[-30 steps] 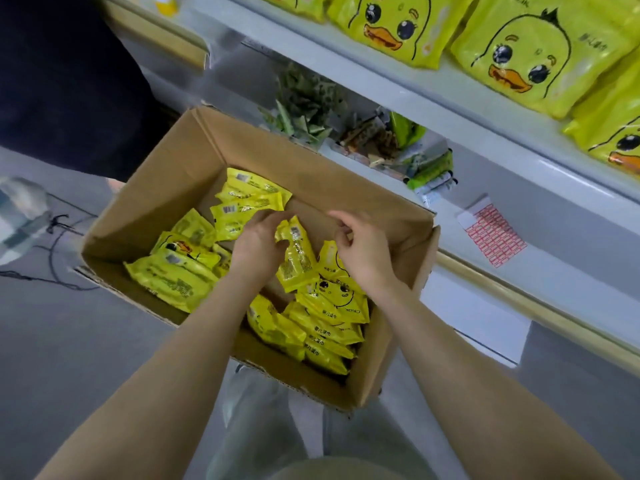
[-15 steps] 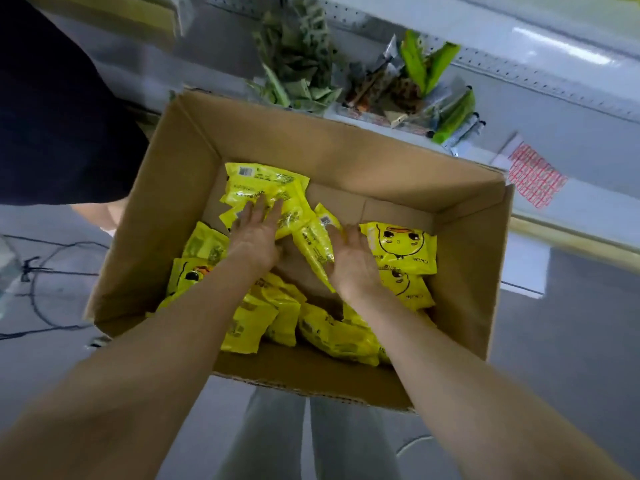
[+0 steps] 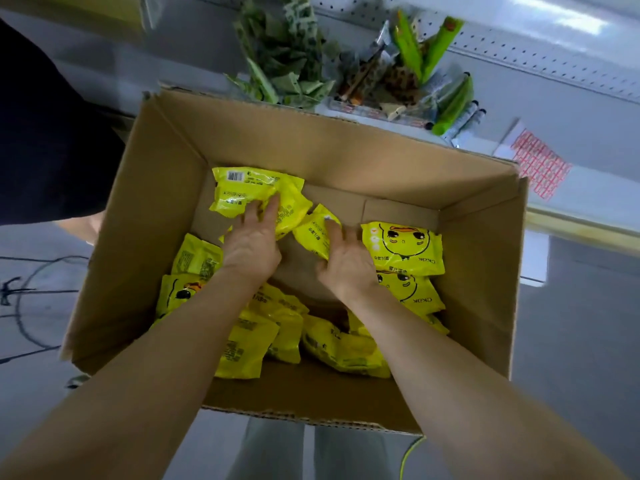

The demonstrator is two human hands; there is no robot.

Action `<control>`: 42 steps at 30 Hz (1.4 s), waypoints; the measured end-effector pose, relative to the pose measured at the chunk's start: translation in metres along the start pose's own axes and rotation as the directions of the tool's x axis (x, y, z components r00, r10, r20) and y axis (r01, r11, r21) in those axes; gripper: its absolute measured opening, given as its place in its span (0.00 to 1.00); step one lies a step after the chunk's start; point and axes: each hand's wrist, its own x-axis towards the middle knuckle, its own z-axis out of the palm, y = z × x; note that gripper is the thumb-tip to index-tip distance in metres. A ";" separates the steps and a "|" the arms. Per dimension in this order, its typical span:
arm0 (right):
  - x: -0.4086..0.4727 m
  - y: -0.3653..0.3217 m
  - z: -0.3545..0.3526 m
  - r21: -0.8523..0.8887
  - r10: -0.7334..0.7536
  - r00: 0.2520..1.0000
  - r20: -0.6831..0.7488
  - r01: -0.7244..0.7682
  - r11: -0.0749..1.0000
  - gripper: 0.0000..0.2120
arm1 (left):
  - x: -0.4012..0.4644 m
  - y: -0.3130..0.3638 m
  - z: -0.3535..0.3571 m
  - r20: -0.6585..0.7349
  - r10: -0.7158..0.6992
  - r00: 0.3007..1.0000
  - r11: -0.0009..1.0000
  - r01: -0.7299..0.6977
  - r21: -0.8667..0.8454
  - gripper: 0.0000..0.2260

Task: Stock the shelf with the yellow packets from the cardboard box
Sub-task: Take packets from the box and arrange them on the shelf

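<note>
An open cardboard box (image 3: 311, 150) fills the middle of the view, with several yellow duck-print packets lying loose in it. Both my hands are inside the box. My left hand (image 3: 252, 239) lies with straight fingers on a packet (image 3: 249, 188) turned barcode side up at the far left. My right hand (image 3: 346, 259) rests with its fingers stretched over a smaller packet (image 3: 313, 233) in the middle, thumb at its near edge. Two face-up duck packets (image 3: 405, 247) lie just right of that hand. More packets (image 3: 242, 348) sit under my forearms. Bare box floor shows between my hands.
Behind the box a white lower shelf (image 3: 588, 188) carries green and brown snack packs (image 3: 284, 64) and a red-printed label sheet (image 3: 538, 166). A person in dark clothing (image 3: 45, 133) stands at the left. Cables (image 3: 20, 292) lie on the grey floor.
The view has tilted down, so the upper shelf with duck packets is out of sight. My hands went from holding a packet between them to lying flat on packets deeper in the box.
</note>
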 end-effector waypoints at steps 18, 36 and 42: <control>0.001 0.020 -0.026 0.400 0.420 0.906 0.052 -0.404 0.823 0.32 | -0.014 0.016 0.005 0.222 -0.079 0.972 0.810 0.192 -0.554 0.21; -0.080 0.039 -0.112 0.749 0.471 0.882 0.028 -0.330 0.575 0.21 | -0.075 0.050 -0.046 0.181 0.132 0.975 0.608 0.065 -0.791 0.34; -0.111 0.057 -0.177 0.876 0.486 0.872 -0.063 -0.185 0.446 0.16 | -0.089 0.076 -0.075 0.048 0.083 0.995 0.514 -0.001 -0.858 0.27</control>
